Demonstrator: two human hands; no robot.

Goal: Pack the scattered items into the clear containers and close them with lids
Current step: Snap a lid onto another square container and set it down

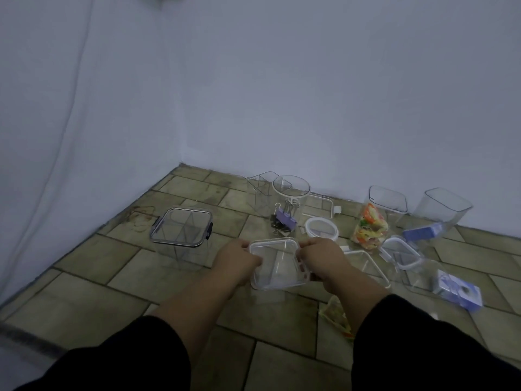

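Floor (112,266): lid (275,262) btwn both hands, gripped.

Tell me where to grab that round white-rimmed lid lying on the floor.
Pinch the round white-rimmed lid by its near rim, coming down from above. It lies flat on the tiled floor, so only the raised ring offers purchase; the binder clips crowd its left side.

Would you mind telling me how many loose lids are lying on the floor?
3: a round lid beside the binder clips, a square lid near the right hand, and a white-rimmed lid farther right. Others may be hidden.
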